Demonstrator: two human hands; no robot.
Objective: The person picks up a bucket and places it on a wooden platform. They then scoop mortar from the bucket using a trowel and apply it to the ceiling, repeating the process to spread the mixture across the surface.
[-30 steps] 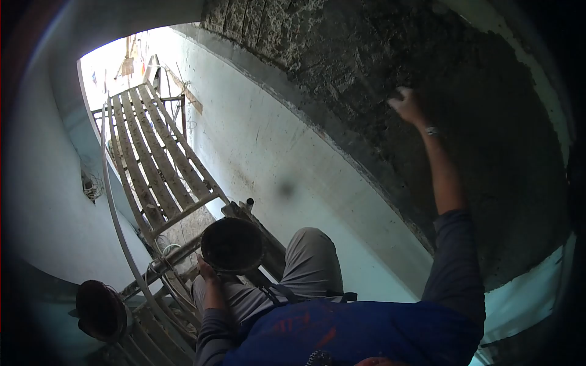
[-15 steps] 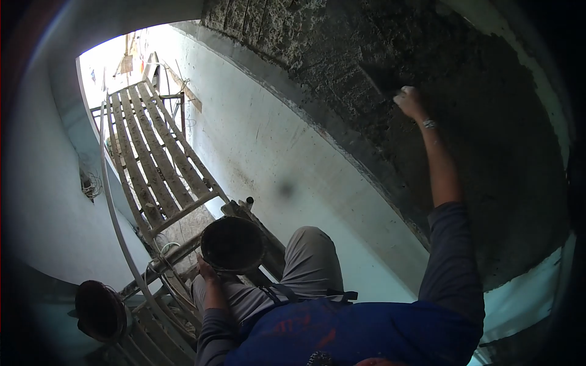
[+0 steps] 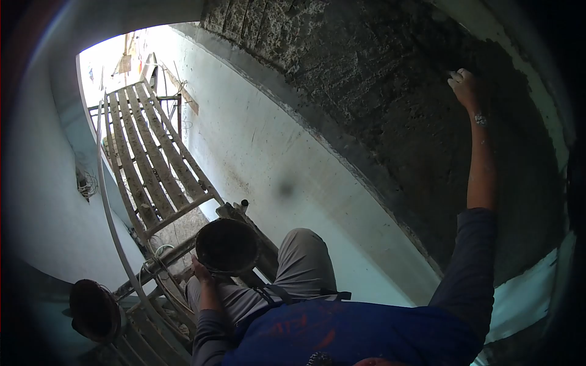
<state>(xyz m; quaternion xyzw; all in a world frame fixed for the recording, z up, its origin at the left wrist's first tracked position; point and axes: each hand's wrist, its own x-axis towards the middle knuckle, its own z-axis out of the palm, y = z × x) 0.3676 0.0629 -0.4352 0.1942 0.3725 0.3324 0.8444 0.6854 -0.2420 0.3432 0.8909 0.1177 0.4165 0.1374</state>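
My right hand (image 3: 465, 88) is raised, its fingers closed around the pale end of a trowel handle (image 3: 452, 75). The trowel's dark blade barely shows against the wet mortar (image 3: 421, 122) on the sloping surface overhead. Low in the view, my left hand (image 3: 201, 271) grips the near left rim of a dark round bucket (image 3: 227, 246). This bucket sits tilted just above my lap, beside my bent knee. What lies inside it is too dark to make out.
A slatted wooden platform (image 3: 149, 155) stretches ahead to a bright opening. A second bucket (image 3: 94, 310) stands at lower left by metal scaffold bars and a long pale hose (image 3: 113, 207). The white wall (image 3: 256, 146) runs along the right; loose wires (image 3: 85, 185) stick out of the left wall.
My right hand has moved right and slightly up across the mortar with the trowel. My left hand stays on the bucket, and the view has shifted slightly.
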